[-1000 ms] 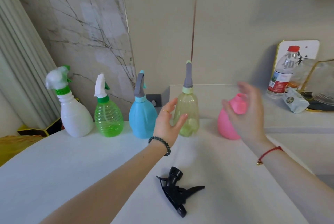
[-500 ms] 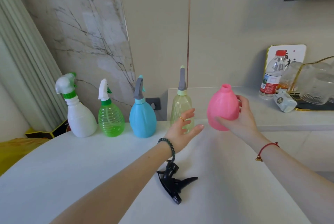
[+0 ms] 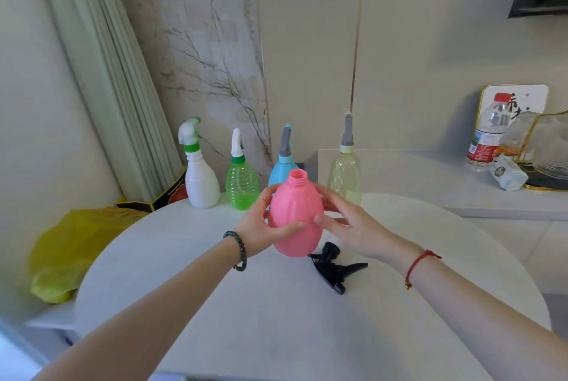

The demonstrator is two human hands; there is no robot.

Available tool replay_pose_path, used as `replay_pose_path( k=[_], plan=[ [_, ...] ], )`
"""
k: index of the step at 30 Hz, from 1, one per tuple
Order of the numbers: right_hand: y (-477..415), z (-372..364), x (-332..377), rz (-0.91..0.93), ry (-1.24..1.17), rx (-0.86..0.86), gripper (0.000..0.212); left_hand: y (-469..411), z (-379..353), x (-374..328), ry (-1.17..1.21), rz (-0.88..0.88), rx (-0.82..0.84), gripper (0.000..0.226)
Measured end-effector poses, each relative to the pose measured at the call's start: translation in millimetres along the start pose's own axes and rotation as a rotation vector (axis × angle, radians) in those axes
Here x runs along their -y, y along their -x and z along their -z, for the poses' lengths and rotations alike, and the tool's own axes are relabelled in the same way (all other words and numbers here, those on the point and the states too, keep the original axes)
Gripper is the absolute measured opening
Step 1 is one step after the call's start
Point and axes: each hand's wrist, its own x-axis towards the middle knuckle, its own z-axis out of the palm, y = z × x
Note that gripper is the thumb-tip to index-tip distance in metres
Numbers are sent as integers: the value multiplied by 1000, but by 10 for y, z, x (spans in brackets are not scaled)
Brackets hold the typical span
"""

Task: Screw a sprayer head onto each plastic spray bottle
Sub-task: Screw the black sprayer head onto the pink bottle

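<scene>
A pink bottle (image 3: 296, 214) with an open threaded neck is held upright above the white round table (image 3: 307, 319). My left hand (image 3: 261, 227) grips its left side with the thumb across the front. My right hand (image 3: 347, 224) touches its right side with fingers spread. A black sprayer head (image 3: 333, 267) lies on the table just below and right of the bottle. Behind stand a white bottle (image 3: 199, 177), a green bottle (image 3: 241, 181), a blue bottle (image 3: 282, 165) and a pale yellow bottle (image 3: 344, 171), each with a sprayer head on.
A yellow plastic bag (image 3: 70, 245) lies left of the table. On the ledge (image 3: 430, 184) at the right stand a water bottle (image 3: 487, 134), a small packet (image 3: 507, 173) and a gold-framed glass tray (image 3: 550, 150). A curtain (image 3: 101, 67) hangs at the left.
My right hand has carried the pink bottle from the right toward the middle, and my left hand has closed on it. The view has tilted and pulled back.
</scene>
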Motion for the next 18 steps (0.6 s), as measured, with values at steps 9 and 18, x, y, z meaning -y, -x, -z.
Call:
replay_pose_path(
  k=[9, 18],
  plan=[
    [120, -131, -513, -176, 981, 343, 62, 572, 160, 410, 3, 145, -89, 60],
    [116, 1, -4, -55, 456, -189, 21, 683, 56, 526, 7, 182, -46, 66]
  ],
)
